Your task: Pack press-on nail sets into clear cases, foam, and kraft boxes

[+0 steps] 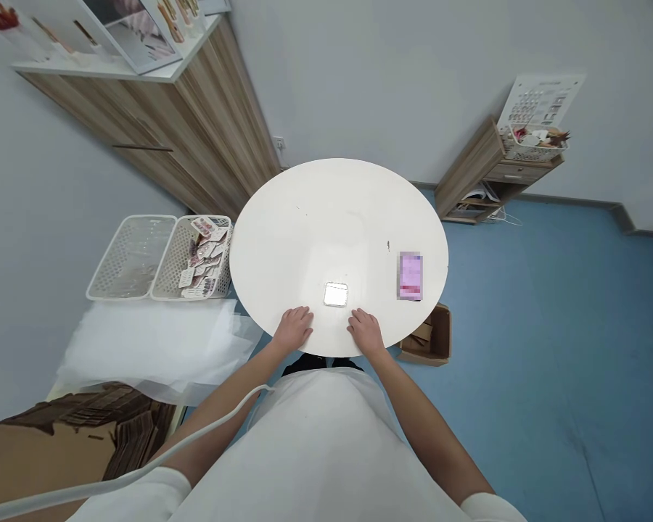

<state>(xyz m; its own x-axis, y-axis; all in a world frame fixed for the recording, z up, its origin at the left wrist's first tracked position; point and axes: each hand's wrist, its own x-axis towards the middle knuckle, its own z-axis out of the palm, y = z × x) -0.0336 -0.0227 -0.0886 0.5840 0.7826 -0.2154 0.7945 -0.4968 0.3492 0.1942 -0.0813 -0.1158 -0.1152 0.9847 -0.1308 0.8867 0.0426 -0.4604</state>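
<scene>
My left hand (294, 328) rests on the near edge of a round white table (326, 210), holding nothing, its fingers a little apart. Across from it, my right hand (366, 331) lies on the same edge, also open with fingers loosely bent. Between and slightly beyond the two hands is a small flat rectangular case (336, 294) with rounded corners and a shiny, light-reflecting top. Neither hand touches it. Farther right on the table lies a purple-pink rectangular item (411, 275), pixelated, so its kind cannot be made out.
Left of the table stand a white basket of small packaged cards (202, 257) and another basket (133, 257) with see-through packaging. White sheets (152, 337) and stacked cardboard (87, 435) lie nearer me. A cardboard box (438, 337) sits under the table's right edge. A white cable (196, 435) crosses my left arm.
</scene>
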